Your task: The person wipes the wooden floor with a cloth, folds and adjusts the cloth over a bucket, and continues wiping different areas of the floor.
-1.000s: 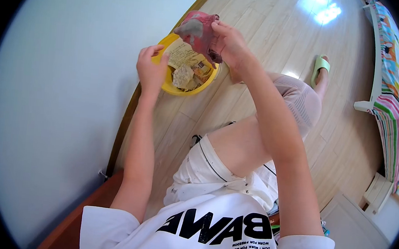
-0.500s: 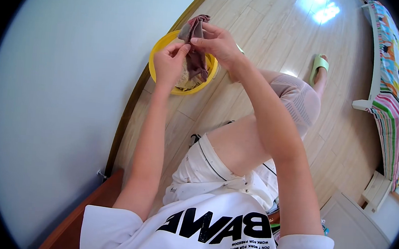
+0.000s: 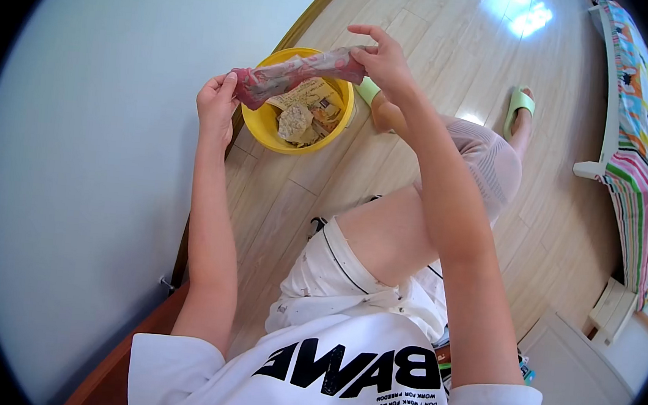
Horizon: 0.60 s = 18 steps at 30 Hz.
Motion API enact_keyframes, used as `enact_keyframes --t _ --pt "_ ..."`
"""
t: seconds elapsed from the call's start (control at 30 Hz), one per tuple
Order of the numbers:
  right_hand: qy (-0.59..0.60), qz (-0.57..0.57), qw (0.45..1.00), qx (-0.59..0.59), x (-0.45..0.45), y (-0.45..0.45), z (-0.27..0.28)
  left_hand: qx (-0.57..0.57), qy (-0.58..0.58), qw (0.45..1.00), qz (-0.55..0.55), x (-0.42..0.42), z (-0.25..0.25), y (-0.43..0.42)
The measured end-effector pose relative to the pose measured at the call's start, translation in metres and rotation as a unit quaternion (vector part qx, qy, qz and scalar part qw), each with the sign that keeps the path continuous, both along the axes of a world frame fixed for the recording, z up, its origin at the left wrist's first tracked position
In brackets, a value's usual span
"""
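Observation:
A pink and grey patterned sock (image 3: 297,74) is stretched out lengthwise between my two hands. My left hand (image 3: 216,107) pinches its left end close to the wall. At the other end, my right hand (image 3: 385,63) grips the sock between thumb and fingers, the index finger sticking out. Directly beneath the sock stands a yellow bucket (image 3: 335,132) on the floor, with its far part covered by the fabric. Crumpled paper (image 3: 295,122) and printed scraps (image 3: 324,109) lie inside the bucket.
A pale wall (image 3: 103,109) rises on my left. My bent leg and green slippers (image 3: 521,101) are to the right of the bucket on the wooden floor (image 3: 429,28). A bed with a colourful cover (image 3: 635,113) stands at far right.
My hands have moved apart, left hand leftward and right hand slightly right and up. The bunched sock is now pulled out straight, exposing the paper in the bucket.

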State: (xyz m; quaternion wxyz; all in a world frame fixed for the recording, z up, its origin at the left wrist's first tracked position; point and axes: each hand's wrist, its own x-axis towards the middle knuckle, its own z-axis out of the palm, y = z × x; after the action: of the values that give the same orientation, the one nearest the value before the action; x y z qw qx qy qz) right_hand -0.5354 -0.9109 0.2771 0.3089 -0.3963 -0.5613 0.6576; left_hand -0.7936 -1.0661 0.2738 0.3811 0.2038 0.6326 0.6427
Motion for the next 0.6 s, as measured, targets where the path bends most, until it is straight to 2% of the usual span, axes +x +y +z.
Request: enact_keyframes --t 0.07,0.2,0.27,0.37,0.47,0.53,0.57,0.6 --pt "0.008 0.033 0.999 -0.004 -0.001 0.002 0.001 0.009 0.02 1.0 0.021 0.003 0.002 0.0" --pt "-0.084 0.088 0.982 0.141 -0.001 0.002 0.0 -0.012 0.173 0.983 -0.059 0.01 0.015 -0.003" --pt "-0.158 0.116 0.958 0.208 0.001 -0.004 0.007 -0.056 0.274 0.954 -0.108 0.002 0.01 -0.005" --pt "-0.231 0.154 0.931 0.236 -0.004 0.001 -0.005 -0.113 0.392 0.903 -0.136 -0.001 0.017 -0.01" --pt "-0.269 0.142 0.895 0.326 0.001 0.002 0.004 -0.115 0.517 0.833 -0.16 -0.016 0.022 -0.018" --pt "-0.201 0.13 0.944 0.229 0.006 0.004 0.014 -0.04 0.322 0.924 -0.202 -0.027 0.031 -0.023" --pt "-0.165 0.123 0.962 0.18 0.008 0.004 0.019 0.0 0.218 0.951 -0.221 -0.03 0.035 -0.024" --pt "-0.102 0.106 0.987 0.07 0.008 0.0 0.025 -0.003 0.135 0.965 -0.226 -0.03 0.038 -0.023"
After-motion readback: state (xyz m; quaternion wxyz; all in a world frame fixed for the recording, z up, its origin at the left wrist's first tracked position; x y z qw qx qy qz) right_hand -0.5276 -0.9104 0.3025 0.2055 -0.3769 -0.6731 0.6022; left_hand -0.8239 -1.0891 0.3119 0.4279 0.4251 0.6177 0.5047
